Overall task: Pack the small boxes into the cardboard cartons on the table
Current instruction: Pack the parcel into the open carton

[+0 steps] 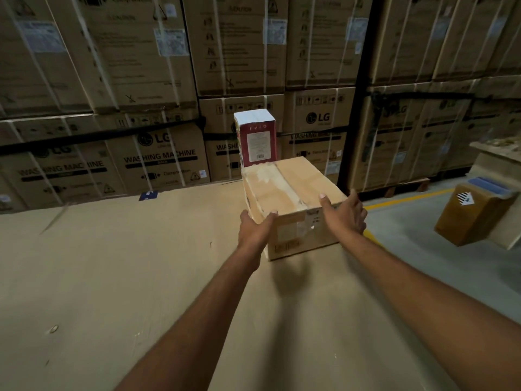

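A closed cardboard carton (293, 190), taped along its top seam, sits on the cardboard-covered table (127, 263). My left hand (255, 230) grips its near left corner, thumb on the top edge. My right hand (345, 213) presses against its near right corner, fingers spread along the side. A small red and white box (256, 138) stands upright just behind the carton, at its far left end.
Stacked washing-machine cartons (158, 159) with white straps form a wall behind the table. A brown box with a blue top (476, 213) rests on a ledge at the right. Grey floor with a yellow line (408, 200) lies right of the table.
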A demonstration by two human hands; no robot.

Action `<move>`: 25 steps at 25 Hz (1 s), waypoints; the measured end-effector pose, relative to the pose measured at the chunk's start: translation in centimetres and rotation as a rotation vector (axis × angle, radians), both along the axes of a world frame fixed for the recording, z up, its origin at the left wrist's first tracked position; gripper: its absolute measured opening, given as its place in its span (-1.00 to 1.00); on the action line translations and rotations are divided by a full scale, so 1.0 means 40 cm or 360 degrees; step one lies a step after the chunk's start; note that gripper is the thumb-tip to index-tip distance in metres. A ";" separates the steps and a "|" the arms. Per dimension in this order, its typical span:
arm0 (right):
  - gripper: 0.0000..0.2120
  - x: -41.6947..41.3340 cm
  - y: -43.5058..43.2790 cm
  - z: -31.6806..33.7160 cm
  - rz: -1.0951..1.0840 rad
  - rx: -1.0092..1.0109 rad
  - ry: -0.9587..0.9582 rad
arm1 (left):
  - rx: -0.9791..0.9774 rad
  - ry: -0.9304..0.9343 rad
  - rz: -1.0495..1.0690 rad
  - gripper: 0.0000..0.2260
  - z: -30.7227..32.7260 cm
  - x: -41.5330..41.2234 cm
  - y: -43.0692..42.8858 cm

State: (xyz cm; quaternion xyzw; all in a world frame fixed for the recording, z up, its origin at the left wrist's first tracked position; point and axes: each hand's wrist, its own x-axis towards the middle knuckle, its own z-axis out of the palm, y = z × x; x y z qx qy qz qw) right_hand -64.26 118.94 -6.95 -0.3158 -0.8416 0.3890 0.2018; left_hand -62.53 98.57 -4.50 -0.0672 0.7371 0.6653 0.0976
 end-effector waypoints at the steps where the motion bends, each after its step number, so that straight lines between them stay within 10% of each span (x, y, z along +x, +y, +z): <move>1: -0.08 -0.032 0.009 -0.014 -0.0015 -0.0052 -0.0014 | 0.0006 -0.0036 0.0001 -0.32 -0.018 -0.034 0.016; 10: -0.10 -0.068 0.075 -0.093 0.0060 -0.0541 0.0214 | 0.0159 -0.0128 -0.0044 -0.46 -0.117 -0.137 0.074; 25: -0.21 0.594 -0.340 -0.002 0.0090 -0.0596 0.0610 | 0.0291 -0.0020 0.0244 -0.59 0.013 0.541 -0.288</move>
